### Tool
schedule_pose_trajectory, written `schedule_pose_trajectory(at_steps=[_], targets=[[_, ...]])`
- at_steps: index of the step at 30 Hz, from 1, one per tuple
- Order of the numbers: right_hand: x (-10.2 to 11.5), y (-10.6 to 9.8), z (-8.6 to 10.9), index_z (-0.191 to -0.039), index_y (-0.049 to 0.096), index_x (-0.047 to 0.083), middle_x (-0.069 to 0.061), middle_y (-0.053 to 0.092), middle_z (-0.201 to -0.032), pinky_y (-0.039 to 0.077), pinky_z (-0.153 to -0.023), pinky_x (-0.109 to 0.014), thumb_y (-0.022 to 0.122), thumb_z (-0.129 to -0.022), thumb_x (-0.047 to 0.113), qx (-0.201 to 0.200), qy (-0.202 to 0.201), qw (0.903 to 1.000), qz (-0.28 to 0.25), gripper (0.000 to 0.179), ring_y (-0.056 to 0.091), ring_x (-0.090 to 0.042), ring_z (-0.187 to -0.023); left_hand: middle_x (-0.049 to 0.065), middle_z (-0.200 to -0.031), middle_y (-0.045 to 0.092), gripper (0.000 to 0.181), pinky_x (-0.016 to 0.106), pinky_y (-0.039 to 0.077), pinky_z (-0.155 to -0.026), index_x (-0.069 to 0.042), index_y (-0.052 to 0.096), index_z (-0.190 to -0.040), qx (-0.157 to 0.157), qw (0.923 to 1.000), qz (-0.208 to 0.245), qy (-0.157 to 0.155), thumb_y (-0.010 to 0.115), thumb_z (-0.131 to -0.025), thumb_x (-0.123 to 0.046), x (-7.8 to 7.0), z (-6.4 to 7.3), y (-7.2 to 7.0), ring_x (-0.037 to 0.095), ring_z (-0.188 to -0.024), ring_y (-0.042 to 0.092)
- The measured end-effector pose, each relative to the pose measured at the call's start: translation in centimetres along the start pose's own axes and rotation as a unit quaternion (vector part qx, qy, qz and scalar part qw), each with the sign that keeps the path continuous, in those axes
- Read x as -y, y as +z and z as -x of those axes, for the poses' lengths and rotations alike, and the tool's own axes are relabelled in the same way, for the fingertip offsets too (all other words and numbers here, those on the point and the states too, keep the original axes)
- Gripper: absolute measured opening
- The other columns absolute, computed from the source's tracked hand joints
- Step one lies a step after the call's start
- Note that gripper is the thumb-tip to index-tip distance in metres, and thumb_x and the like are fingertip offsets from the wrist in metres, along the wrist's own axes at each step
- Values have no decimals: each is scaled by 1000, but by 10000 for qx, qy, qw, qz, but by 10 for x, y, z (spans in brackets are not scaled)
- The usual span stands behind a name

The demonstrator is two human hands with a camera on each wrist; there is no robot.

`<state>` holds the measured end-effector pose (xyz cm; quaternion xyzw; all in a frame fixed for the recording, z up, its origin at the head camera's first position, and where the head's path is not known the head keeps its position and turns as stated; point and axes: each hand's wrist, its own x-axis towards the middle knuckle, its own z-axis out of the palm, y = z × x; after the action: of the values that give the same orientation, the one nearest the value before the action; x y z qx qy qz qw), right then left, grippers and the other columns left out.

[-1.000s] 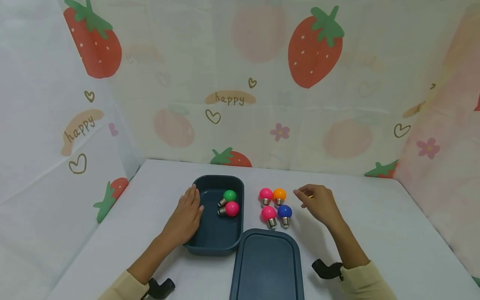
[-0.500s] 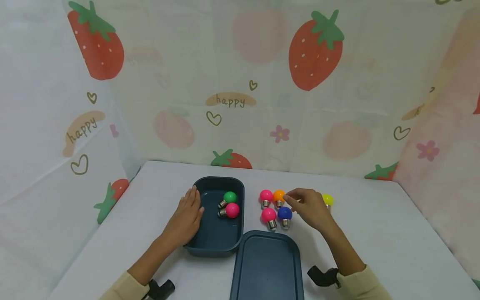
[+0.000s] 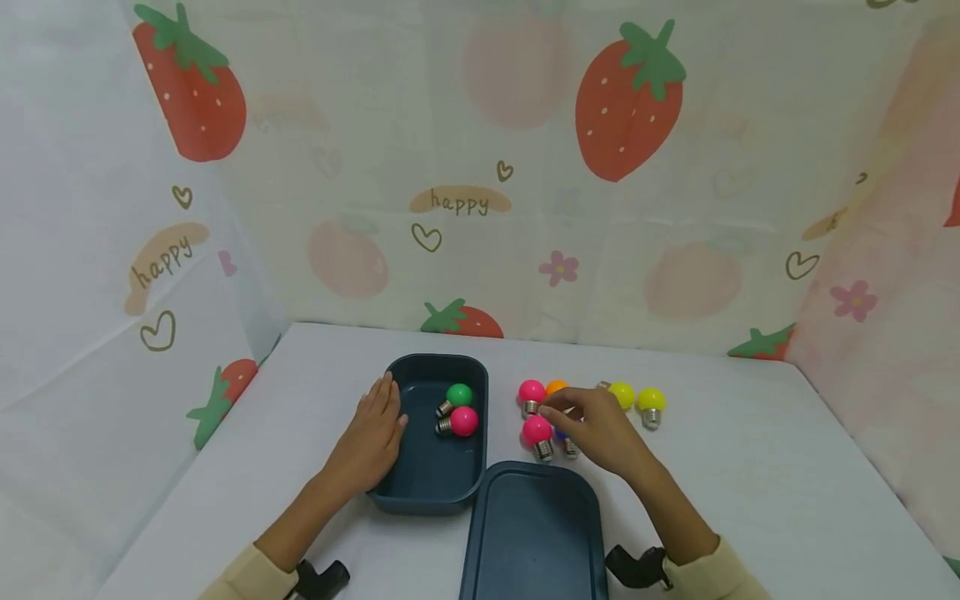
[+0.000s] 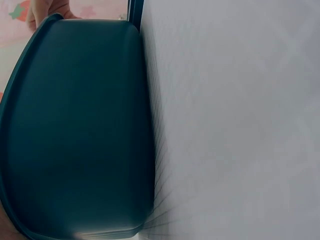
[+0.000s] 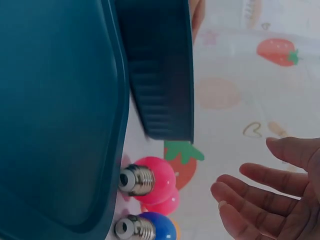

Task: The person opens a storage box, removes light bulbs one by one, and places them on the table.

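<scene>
My left hand (image 3: 367,437) lies with straight fingers along the left rim of a dark blue box (image 3: 420,475). Inside the box are a green light bulb (image 3: 460,394) and a pink light bulb (image 3: 464,421). My right hand (image 3: 603,429) is over a group of bulbs right of the box, partly covering an orange bulb (image 3: 557,387) and a blue bulb (image 5: 159,226). Two pink bulbs, a rear one (image 3: 532,391) and a front one (image 3: 537,429), sit beside its fingertips. The right wrist view shows the right hand's fingers apart, holding nothing.
A flat dark blue lid (image 3: 534,533) lies in front, touching or nearly touching the box. Two yellow bulbs, one on its side (image 3: 622,395) and one farther right (image 3: 652,400), lie behind the right hand. A strawberry-printed cloth (image 3: 630,250) hangs behind the white table (image 3: 750,467).
My right hand has moved left from beside the bulbs to over them, uncovering two yellow bulbs and covering parts of the orange and blue ones. My left hand has stayed on the box.
</scene>
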<state>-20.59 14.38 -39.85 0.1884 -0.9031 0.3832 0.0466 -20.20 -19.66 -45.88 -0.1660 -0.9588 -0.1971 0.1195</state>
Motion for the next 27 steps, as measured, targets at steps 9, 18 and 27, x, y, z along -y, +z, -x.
schedule_pose_trajectory(at_steps=[9,18,27], targets=[[11,5,5,-115,76,7,-1,75,-102,60,-69,-28,72,-95,23,145,47,9998,-125,26,67,-17,-87,28,-164,16,59,59,18,-120,16,26,-152,-6,10000,-5,-14,46,-109,-19,0,1,0,42,-153,15],[20,10,8,-114,76,7,-1,76,-103,59,-68,-24,73,-95,21,265,-362,9990,-6,24,68,-15,-82,29,-164,17,58,59,19,-120,16,26,-152,-15,10000,-30,-8,45,-109,-19,-1,2,-2,43,-152,17],[40,17,12,-117,75,10,2,75,-104,56,-73,-19,72,-95,25,550,-929,9941,59,27,68,-9,-84,28,-164,15,59,59,18,-120,15,25,-152,54,10000,2,-40,45,-109,-19,1,1,-1,41,-153,14]])
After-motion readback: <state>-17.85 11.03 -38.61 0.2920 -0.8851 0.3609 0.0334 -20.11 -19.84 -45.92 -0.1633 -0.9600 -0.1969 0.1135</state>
